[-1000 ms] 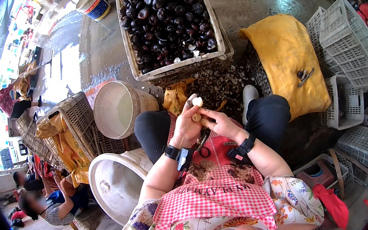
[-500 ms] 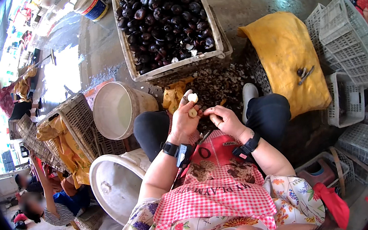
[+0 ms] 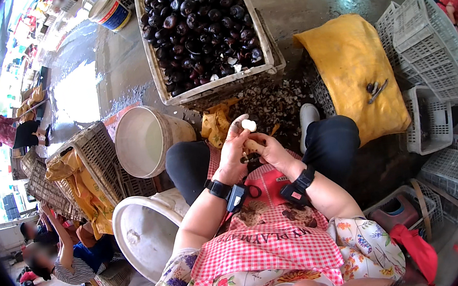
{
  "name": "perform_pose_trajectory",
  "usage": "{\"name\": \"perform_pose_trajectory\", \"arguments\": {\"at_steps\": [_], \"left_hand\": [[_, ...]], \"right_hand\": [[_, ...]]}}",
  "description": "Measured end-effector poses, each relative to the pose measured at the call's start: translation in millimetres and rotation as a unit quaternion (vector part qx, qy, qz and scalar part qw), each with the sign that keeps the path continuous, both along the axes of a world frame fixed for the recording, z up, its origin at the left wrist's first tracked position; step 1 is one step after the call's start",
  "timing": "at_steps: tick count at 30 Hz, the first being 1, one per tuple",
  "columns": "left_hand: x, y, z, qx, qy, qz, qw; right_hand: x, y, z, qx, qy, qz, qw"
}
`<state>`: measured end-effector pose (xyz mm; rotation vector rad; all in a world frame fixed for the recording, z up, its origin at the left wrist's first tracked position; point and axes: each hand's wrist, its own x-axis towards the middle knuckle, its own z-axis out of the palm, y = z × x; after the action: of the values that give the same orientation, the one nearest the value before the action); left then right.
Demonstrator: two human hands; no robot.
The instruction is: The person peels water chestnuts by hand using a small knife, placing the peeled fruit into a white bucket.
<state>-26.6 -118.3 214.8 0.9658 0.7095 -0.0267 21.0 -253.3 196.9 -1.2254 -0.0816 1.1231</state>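
Note:
My left hand (image 3: pixel 232 153) is closed, with a peeled white water chestnut (image 3: pixel 248 125) held at its fingertips, above my lap. Pressed against it from the right, my right hand (image 3: pixel 273 150) has its fingers curled together. Whatever lies in the right hand's grip is too small and too covered to name. Beyond both hands stands a crate (image 3: pixel 222 81) heaped with dark, unpeeled water chestnuts (image 3: pixel 199 28), a few white bits among them. A scatter of dark and pale peelings (image 3: pixel 270 104) covers the floor between my feet and that crate.
Left of my knee stand a white bucket (image 3: pixel 180 131) with pale liquid and a tilted white tub (image 3: pixel 139 243). A yellow sack (image 3: pixel 350 67) covers a crate at right, a small tool (image 3: pixel 379 91) on it. Plastic crates (image 3: pixel 432 46) stack beyond. Other people (image 3: pixel 78 256) sit at left.
My right hand has moved left and up against my left hand. A second pale piece, earlier visible in the left palm, is now hidden. The view has shifted slightly.

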Motion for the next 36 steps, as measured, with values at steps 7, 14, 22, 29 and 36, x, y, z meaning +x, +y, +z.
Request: {"name": "perform_pose_trajectory", "arguments": {"at_steps": [7,14,22,29,36], "left_hand": [[-0.8,10.6,-6.4,-0.189,-0.117,0.091,0.971],[-8.8,39.2,-8.9,-0.063,-0.129,-0.050,0.988],[-9.8,14.7,3.6,0.151,-0.068,-0.219,0.962],[-14.1,22.1,3.4,0.237,-0.074,-0.262,0.933],[-9.3,21.0,10.6,0.455,-0.019,-0.277,0.846]], "right_hand": [[-6.9,-5.4,-13.9,0.114,0.099,-0.038,0.988],[3.7,-18.3,-26.0,0.221,0.264,-0.131,0.930],[4.6,-15.6,-21.0,0.217,0.299,-0.089,0.925],[10.2,-21.8,-16.8,0.206,0.270,-0.043,0.939],[16.3,-23.7,-32.6,-0.016,-0.119,-0.157,0.980]]}}
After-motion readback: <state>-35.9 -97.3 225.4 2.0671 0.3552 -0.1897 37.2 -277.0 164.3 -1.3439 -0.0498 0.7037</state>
